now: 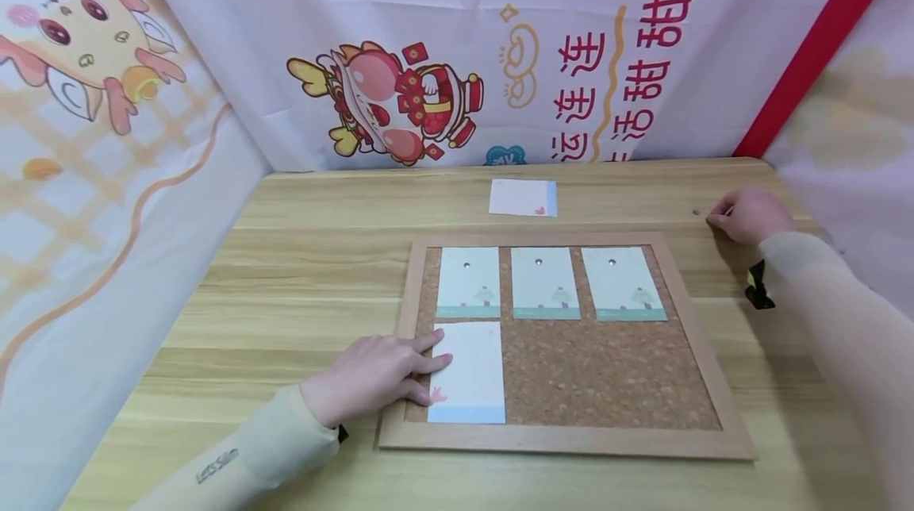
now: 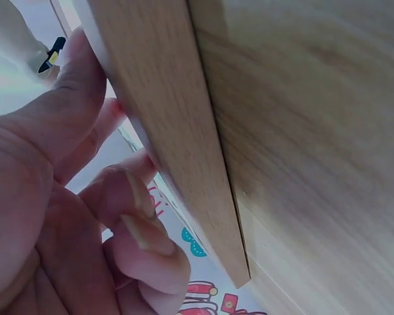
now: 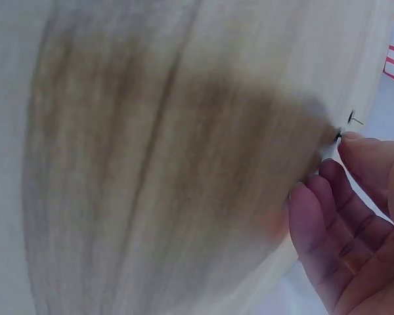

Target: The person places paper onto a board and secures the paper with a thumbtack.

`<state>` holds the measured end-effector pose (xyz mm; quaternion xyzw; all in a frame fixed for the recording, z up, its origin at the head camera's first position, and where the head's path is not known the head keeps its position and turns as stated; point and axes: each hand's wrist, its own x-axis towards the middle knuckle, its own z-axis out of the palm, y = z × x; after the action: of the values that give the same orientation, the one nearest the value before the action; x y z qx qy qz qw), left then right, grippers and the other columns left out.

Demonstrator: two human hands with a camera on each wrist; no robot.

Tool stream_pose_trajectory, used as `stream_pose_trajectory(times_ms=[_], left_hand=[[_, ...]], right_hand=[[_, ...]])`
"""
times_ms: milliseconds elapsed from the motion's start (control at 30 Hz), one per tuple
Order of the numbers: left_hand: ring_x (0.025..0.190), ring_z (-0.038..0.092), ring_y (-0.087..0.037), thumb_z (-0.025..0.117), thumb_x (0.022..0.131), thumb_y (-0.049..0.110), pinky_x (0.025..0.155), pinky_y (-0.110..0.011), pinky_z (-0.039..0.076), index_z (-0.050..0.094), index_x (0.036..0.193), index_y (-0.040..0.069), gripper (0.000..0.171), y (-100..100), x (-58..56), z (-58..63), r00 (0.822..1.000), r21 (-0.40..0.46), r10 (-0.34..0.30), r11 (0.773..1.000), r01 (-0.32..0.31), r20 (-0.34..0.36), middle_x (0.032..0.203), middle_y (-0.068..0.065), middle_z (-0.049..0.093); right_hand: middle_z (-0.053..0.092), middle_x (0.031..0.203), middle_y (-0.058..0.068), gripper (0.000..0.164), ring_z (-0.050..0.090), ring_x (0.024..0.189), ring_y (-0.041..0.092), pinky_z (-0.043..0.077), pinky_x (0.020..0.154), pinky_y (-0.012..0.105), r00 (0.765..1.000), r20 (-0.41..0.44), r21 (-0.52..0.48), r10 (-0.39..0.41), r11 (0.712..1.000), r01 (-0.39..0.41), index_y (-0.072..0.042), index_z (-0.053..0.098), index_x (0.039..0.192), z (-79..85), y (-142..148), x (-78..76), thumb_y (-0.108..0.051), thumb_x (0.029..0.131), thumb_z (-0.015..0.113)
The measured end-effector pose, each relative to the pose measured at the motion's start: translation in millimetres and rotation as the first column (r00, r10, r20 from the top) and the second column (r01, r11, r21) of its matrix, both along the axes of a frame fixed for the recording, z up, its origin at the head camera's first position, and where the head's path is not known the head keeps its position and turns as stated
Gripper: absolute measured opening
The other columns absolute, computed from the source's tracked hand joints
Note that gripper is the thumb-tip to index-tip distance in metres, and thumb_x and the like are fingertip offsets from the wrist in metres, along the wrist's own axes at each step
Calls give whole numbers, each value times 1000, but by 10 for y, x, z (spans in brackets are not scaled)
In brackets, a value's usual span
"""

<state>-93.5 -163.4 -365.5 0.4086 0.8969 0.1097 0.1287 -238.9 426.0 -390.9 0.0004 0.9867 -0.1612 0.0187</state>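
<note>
Blue-edged card (image 1: 467, 372) lies at the near left of the cork board (image 1: 610, 376), below three pinned green-edged cards (image 1: 546, 289). The left hand (image 1: 371, 374) rests spread fingers on its left side. At the far right of the counter (image 1: 321, 281), the right hand (image 1: 755, 216) has its fingers drawn narrow beside a pin (image 1: 696, 213); whether they hold another, I cannot quite tell.

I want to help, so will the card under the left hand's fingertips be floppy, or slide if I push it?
The card is probably light and a bit bendy, because it looks thin. It might slide on the corkboard, since nothing visibly fastens it, though the left hand touching it could steady it.
</note>
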Motion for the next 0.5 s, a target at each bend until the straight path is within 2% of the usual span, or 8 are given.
stream_pose_trajectory(times_ms=[133,333,500], left_hand=[[113,64,-25,71,84,45,67,-36,52,66,132,18,55,0,-4,-17,1000,0,-4,1000,4,3,145,-13,51],[112,64,-27,71,84,44,64,-33,51,65,133,19,55,-4,-4,-14,1000,2,-3,1000,3,14,145,-14,50],[112,65,-26,72,84,43,63,-31,50,65,133,17,55,-5,-19,-10,1000,2,-14,1000,14,11,145,-15,50]], right_hand=[[64,75,11,19,55,73,32,44,68,46,1000,7,-11,-9,1000,9,2,67,87,16,-26,51,-17,90,63],[62,75,9,11,53,70,27,41,61,36,999,-51,-68,-7,998,4,-2,63,82,115,-144,157,-13,83,64],[65,77,8,14,53,70,24,42,59,35,997,-80,-117,-4,993,-6,1,68,87,199,-304,267,-13,87,65]])
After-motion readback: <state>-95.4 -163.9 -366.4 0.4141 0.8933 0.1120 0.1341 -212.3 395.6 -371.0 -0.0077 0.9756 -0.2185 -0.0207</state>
